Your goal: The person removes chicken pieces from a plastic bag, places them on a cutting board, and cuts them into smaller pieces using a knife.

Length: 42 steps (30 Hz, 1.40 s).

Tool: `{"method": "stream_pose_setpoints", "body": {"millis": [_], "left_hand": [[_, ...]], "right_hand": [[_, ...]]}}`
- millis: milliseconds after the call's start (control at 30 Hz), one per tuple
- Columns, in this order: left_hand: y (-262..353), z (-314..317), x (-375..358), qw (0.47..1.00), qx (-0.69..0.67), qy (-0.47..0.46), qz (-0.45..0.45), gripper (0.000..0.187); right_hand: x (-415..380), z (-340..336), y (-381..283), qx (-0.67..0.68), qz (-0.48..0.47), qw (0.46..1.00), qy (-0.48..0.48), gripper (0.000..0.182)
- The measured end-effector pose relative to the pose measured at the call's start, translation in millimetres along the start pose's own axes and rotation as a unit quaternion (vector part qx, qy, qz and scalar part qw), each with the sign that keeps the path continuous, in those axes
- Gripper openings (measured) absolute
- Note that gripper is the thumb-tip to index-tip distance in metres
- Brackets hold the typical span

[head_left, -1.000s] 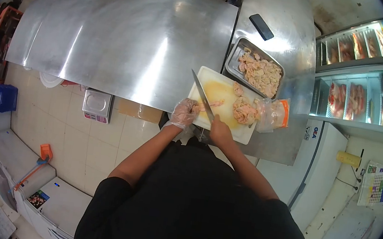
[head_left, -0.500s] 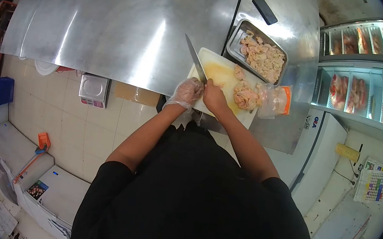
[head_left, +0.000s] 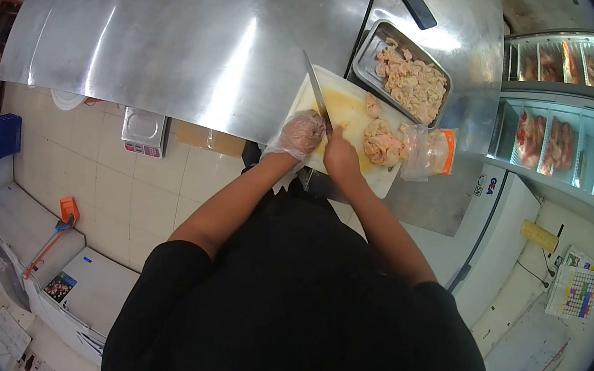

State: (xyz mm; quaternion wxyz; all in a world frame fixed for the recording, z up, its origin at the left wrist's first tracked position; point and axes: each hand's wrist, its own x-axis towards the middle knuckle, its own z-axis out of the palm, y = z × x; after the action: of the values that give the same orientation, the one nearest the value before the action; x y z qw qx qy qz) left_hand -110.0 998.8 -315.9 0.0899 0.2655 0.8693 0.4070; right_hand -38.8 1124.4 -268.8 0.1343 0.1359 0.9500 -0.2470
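My right hand [head_left: 342, 158] is wrapped round the handle of a long kitchen knife [head_left: 319, 93], whose blade points away from me to the upper left. Close beside the blade, my left hand [head_left: 301, 134], in a clear plastic glove, is curled down on the white cutting board [head_left: 344, 87]; whatever lies under its fingers is hidden. A pile of raw chicken pieces [head_left: 384, 143] rests on the board right of my right hand, with a smaller chicken piece [head_left: 373, 107] above it. Behind the board, a metal tray [head_left: 362, 64] holds many cut chicken pieces [head_left: 416, 87].
A clear plastic bag with an orange edge [head_left: 434, 155] lies at the board's right side. A black phone [head_left: 416, 7] sits on the steel table [head_left: 181, 38] at the back. To the right stand a lit display fridge [head_left: 561, 144] and a white freezer [head_left: 502, 233].
Both hands and the knife have shifted slightly to the right over the board, and the blade stands a little steeper. The chicken pile and tray look much the same.
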Motion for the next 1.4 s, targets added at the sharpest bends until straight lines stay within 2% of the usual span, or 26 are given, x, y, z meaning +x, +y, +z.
{"method": "stream_pose_setpoints", "body": {"millis": [67, 133, 200, 267, 333, 367, 433, 467, 533, 667, 733, 833, 867, 933, 967, 1000, 1067, 1100, 1133, 1200, 1233, 1267, 1300, 1333, 1367, 1400], "left_hand": [[6, -6, 0, 1.000, -0.004, 0.001, 0.013, 0.016], [10, -11, 6, 0.996, 0.017, -0.064, -0.052, 0.017], [7, -17, 3, 0.998, -0.005, -0.050, -0.031, 0.018], [4, -17, 5, 0.999, -0.029, -0.039, -0.014, 0.019], [12, -10, 6, 0.999, -0.018, 0.027, -0.043, 0.020], [15, -9, 7, 0.998, -0.019, 0.027, -0.047, 0.020], [22, -13, 16, 0.999, 0.015, -0.038, -0.024, 0.020], [21, -10, 19, 0.999, 0.016, -0.043, -0.023, 0.020], [17, 1, 19, 0.999, 0.033, -0.041, -0.003, 0.018], [23, 1, 15, 0.998, 0.041, -0.049, -0.021, 0.015], [20, 6, 18, 0.993, 0.085, -0.060, -0.061, 0.017], [6, 6, 16, 0.996, 0.057, -0.049, 0.037, 0.018], [6, -1, 14, 0.996, 0.064, -0.049, 0.044, 0.018], [19, -24, 4, 0.997, -0.054, -0.049, -0.017, 0.022], [7, -17, -5, 0.984, -0.137, -0.051, -0.101, 0.023], [12, -24, -10, 0.985, -0.133, -0.048, -0.100, 0.023], [25, -42, -23, 0.994, -0.028, -0.008, -0.109, 0.030], [22, -41, -28, 0.996, -0.050, 0.002, -0.078, 0.037], [21, -37, -29, 0.996, -0.045, 0.000, -0.075, 0.037], [28, -28, -26, 0.996, 0.054, -0.042, -0.061, 0.037], [23, -14, -24, 0.995, 0.093, -0.018, -0.035, 0.034], [12, 1, -24, 0.994, 0.100, -0.018, -0.027, 0.034], [-6, 19, -25, 0.999, -0.025, 0.003, -0.048, 0.031], [19, 5, -18, 0.986, -0.151, 0.022, -0.069, 0.028], [45, -10, -18, 0.996, -0.038, 0.029, -0.081, 0.021], [44, -5, -19, 0.996, -0.035, 0.029, -0.075, 0.021]], "right_hand": [[23, -8, -16, -0.015, 0.001, 1.000, -0.012, 0.021], [33, -17, -16, -0.033, -0.005, 0.999, -0.015, 0.018], [27, -26, -10, -0.018, -0.031, 0.999, -0.018, 0.017], [-2, -34, 3, -0.036, -0.011, 0.999, -0.009, 0.019], [-25, -29, 29, -0.045, 0.015, 0.998, -0.039, 0.024], [-34, -21, 35, -0.046, 0.014, 0.998, -0.043, 0.024], [-45, -17, 38, -0.038, 0.066, 0.995, -0.058, 0.025], [-42, -13, 39, -0.035, 0.070, 0.995, -0.059, 0.025], [-24, -4, 38, 0.002, -0.019, 0.999, 0.032, 0.019], [33, -22, 2, -0.009, 0.011, 1.000, 0.005, 0.018], [43, -24, 5, 0.001, 0.011, 1.000, 0.012, 0.018], [46, -26, 15, 0.020, -0.015, 1.000, 0.009, 0.018], [33, -33, 18, 0.046, -0.015, 0.999, 0.006, 0.018], [2, -33, 37, 0.065, -0.030, 0.997, 0.024, 0.018], [-11, -27, 54, 0.058, -0.047, 0.996, 0.043, 0.019], [-22, -30, 62, 0.060, -0.051, 0.996, 0.045, 0.019], [-44, -31, 73, 0.088, -0.011, 0.996, 0.027, 0.018], [-47, -28, 77, 0.093, -0.011, 0.995, 0.029, 0.018], [-48, -26, 79, 0.101, -0.013, 0.995, 0.015, 0.018], [-51, -22, 78, 0.117, -0.016, 0.993, 0.007, 0.018], [-51, -23, 74, 0.110, -0.030, 0.993, -0.030, 0.018], [-51, -25, 70, 0.104, -0.044, 0.991, -0.066, 0.019], [-51, -23, 67, 0.110, -0.044, 0.991, -0.057, 0.019], [-52, -20, 66, 0.113, -0.066, 0.988, -0.076, 0.019], [-52, -19, 66, 0.114, -0.088, 0.985, -0.096, 0.020], [-54, -18, 67, 0.117, -0.089, 0.985, -0.089, 0.020]]}}
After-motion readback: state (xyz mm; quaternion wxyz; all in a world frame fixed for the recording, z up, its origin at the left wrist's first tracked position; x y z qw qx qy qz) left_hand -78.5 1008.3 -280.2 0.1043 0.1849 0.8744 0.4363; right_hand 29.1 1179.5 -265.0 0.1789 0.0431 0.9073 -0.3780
